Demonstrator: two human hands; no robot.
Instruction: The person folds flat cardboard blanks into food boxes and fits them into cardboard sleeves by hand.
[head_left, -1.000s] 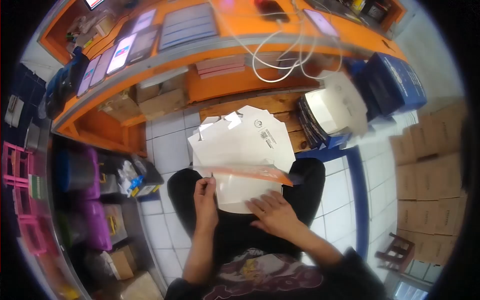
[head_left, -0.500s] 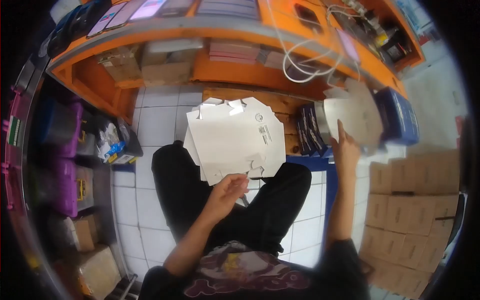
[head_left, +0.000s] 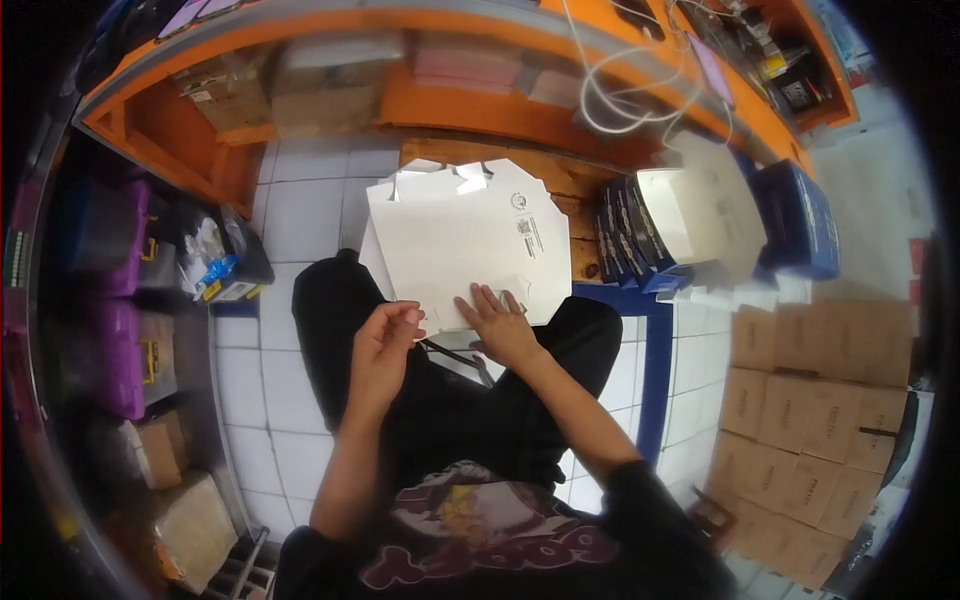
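A stack of flat white cardboard box blanks (head_left: pixel 450 240) lies across my lap, with cut tabs along its far edge and dark print at its right side. My right hand (head_left: pixel 502 327) rests on the near part of the top blank, fingers spread and palm down. At the near left corner, my left hand (head_left: pixel 383 345) is closed with thumb and fingertips together. Whatever may be between those fingertips is too small to make out. Several dark blue boxes (head_left: pixel 628 240) and white cardboard pieces (head_left: pixel 700 215) sit to the right of the blanks.
An orange shelf desk (head_left: pixel 340 150) with a looped white cable (head_left: pixel 630 115) runs along the far side. Stacked brown cartons (head_left: pixel 810 430) stand at right. Purple bins (head_left: pixel 122 345) and a dark bin with plastic scraps (head_left: pixel 225 265) are at left, above a white tiled floor (head_left: pixel 265 390).
My right hand has come from the white pieces at the right onto the blanks on my lap. My left hand has shifted left to the near left corner of the blanks.
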